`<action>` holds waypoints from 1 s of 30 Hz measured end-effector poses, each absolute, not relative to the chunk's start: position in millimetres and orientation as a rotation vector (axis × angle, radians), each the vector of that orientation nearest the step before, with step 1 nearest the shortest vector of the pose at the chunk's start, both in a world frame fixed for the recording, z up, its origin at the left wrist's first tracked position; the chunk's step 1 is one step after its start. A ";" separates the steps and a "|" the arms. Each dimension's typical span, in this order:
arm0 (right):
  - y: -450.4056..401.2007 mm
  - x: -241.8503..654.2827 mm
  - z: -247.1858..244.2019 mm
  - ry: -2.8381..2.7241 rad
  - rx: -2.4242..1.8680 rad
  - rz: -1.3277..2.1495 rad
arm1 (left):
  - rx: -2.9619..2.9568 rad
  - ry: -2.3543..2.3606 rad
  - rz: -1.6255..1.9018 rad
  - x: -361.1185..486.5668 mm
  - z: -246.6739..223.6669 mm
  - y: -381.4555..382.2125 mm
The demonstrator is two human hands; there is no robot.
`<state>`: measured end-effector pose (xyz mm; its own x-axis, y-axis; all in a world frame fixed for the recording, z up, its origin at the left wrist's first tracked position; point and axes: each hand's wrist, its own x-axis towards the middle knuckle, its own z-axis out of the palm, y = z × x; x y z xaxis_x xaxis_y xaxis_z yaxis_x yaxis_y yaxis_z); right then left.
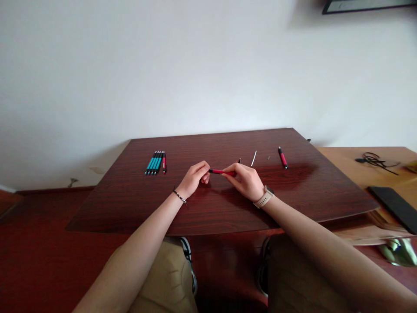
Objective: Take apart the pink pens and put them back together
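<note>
Between my hands, a red pen barrel with a black end is held level above the dark wooden table. My left hand pinches its black end, and my right hand grips the red end. Just beyond my right hand lie a black piece, partly hidden by the fingers, a thin white refill and a tiny spring-like part. A whole red and black pen rests further right.
At the table's left, several teal pens lie side by side, with a red pen beside them. On a lighter wooden surface at the right are a black cable and a flat black object. A white wall stands behind.
</note>
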<state>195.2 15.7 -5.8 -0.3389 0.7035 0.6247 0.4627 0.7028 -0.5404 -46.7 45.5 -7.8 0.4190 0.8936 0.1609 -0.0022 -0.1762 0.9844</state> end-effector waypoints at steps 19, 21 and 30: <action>18.0 193.5 -3.9 -2.064 -0.894 0.323 | 1.485 1.061 1.108 -47.4 -15.2 54.3; 18.1 193.8 -4.0 -2.041 -0.909 0.315 | 1.464 1.079 1.095 -47.1 -16.2 54.2; 20.1 193.0 -6.8 -2.053 -0.919 0.314 | 1.409 1.021 1.063 -48.7 -17.8 55.1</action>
<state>193.0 20.1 -6.8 -0.3753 0.7073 0.5991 0.4955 0.6993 -0.5152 -48.7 55.1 -17.8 0.2417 0.9674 0.0755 0.0373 -0.0870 0.9955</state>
